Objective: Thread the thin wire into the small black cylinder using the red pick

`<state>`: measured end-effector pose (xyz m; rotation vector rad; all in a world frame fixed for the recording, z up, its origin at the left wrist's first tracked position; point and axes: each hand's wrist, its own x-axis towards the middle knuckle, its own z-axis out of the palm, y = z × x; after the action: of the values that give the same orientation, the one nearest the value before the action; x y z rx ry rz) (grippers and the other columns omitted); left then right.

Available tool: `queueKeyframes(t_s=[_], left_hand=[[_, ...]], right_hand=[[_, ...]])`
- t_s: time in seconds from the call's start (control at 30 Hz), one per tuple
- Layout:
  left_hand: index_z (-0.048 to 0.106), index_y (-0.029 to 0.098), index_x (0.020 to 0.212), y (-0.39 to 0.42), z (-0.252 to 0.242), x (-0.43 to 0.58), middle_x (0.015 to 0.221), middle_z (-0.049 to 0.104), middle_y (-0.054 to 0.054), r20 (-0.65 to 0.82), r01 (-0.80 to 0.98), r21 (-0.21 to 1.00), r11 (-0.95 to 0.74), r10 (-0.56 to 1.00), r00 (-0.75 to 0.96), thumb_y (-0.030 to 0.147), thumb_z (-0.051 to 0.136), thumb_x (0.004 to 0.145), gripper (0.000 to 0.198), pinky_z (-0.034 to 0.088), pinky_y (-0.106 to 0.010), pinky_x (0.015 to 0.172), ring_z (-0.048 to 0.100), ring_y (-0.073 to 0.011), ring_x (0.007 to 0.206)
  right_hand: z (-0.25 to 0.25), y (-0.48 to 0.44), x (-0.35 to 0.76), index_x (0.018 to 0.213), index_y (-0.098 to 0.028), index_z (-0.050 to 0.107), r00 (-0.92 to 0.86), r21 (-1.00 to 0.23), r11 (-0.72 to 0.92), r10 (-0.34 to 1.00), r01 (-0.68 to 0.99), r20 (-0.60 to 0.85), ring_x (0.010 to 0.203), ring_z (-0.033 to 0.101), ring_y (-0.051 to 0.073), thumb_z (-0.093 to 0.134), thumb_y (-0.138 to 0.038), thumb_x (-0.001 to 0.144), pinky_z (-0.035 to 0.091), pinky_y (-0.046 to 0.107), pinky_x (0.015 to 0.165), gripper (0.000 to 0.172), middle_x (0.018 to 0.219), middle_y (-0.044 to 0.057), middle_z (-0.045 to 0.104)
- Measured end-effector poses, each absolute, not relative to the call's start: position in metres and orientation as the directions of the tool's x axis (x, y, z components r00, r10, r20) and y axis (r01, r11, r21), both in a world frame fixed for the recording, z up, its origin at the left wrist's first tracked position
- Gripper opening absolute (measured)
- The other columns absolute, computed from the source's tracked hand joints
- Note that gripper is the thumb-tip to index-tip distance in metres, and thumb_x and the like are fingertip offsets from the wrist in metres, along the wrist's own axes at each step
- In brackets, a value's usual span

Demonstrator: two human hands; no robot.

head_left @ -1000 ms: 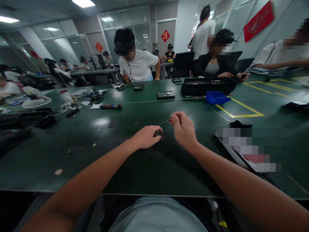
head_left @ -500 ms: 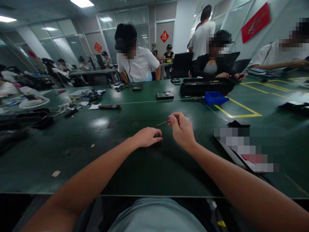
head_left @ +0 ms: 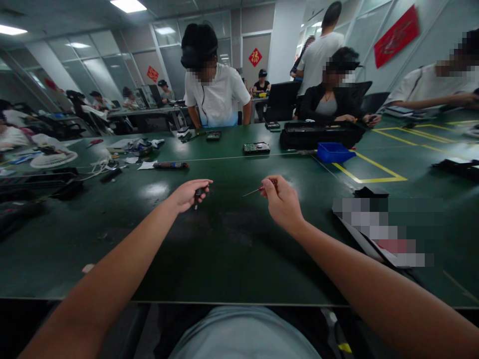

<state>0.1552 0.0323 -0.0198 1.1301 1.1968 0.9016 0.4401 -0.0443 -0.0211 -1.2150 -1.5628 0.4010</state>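
My left hand [head_left: 191,194] is raised over the green table, its fingers closed around a small dark object with a thin metallic tip [head_left: 198,195] pointing down; its exact kind is not clear. My right hand [head_left: 280,198] pinches a slim screwdriver [head_left: 252,192] by its reddish handle, most of which the fingers hide. The shaft points left and slightly down, into the gap between my hands. The two hands are apart. Beyond them lies a hard drive [head_left: 256,148] with its circuit board showing.
A blue bin [head_left: 336,152] stands beside a long black casing [head_left: 322,134] at the back right. A dark cylindrical tool [head_left: 171,165] lies at the back left. Papers [head_left: 368,237] lie near my right forearm. Across the green table [head_left: 224,269] a person in white [head_left: 217,94] stands.
My left hand has moved left and a little up, away from my right hand, carrying the small dark object, which now shows more. My right hand and the screwdriver have hardly moved.
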Motion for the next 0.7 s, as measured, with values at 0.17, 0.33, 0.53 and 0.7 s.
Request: queueKeyframes(t_s=[0.17, 0.33, 0.53, 0.7], left_hand=[[0.065, 0.016, 0.105, 0.045, -0.018, 0.1, 0.078, 0.055, -0.001, -0.267, -0.226, 0.94, 0.258, 0.964, -0.012, 0.021, 0.064, 0.086, 0.019, 0.038, -0.02, 0.046, 0.049, -0.0094, 0.055], [0.061, 0.015, 0.105, 0.037, -0.006, 0.056, 0.076, 0.052, 0.001, -0.248, -0.24, 0.95, 0.202, 0.952, -0.181, 0.016, 0.06, 0.088, 0.017, 0.037, -0.021, 0.05, 0.048, -0.0091, 0.058], [0.054, 0.013, 0.094, 0.016, 0.008, 0.012, 0.073, 0.047, 0.001, -0.242, -0.245, 0.955, 0.165, 0.914, -0.325, 0.02, 0.043, 0.097, 0.013, 0.035, -0.021, 0.054, 0.043, -0.0094, 0.059], [0.045, 0.014, 0.083, 0.004, 0.008, -0.031, 0.069, 0.043, -0.001, -0.158, -0.18, 0.98, 0.079, 0.862, -0.482, 0.013, 0.027, 0.095, 0.022, 0.036, -0.022, 0.056, 0.04, -0.0118, 0.058]], right_hand=[[-0.02, -0.046, 0.439, 0.094, -0.022, 0.059, 0.071, -0.75, 0.425, 0.847, 0.507, 0.527, 0.072, 0.064, 0.019, 0.043, -0.04, 0.099, 0.045, 0.033, 0.069, 0.025, 0.075, 0.003, 0.068], [-0.02, -0.046, 0.439, 0.093, -0.022, 0.059, 0.059, -0.748, 0.422, 0.851, 0.512, 0.521, 0.072, 0.064, 0.02, 0.043, -0.041, 0.099, 0.045, 0.034, 0.069, 0.026, 0.077, 0.004, 0.068], [-0.023, -0.044, 0.439, 0.092, -0.021, 0.059, 0.056, -0.758, 0.423, 0.856, 0.497, 0.514, 0.073, 0.064, 0.02, 0.043, -0.042, 0.099, 0.045, 0.034, 0.069, 0.027, 0.076, 0.004, 0.068], [-0.022, -0.045, 0.438, 0.092, -0.021, 0.06, 0.049, -0.761, 0.41, 0.865, 0.503, 0.499, 0.072, 0.064, 0.02, 0.044, -0.041, 0.099, 0.044, 0.034, 0.068, 0.027, 0.075, 0.003, 0.067]])
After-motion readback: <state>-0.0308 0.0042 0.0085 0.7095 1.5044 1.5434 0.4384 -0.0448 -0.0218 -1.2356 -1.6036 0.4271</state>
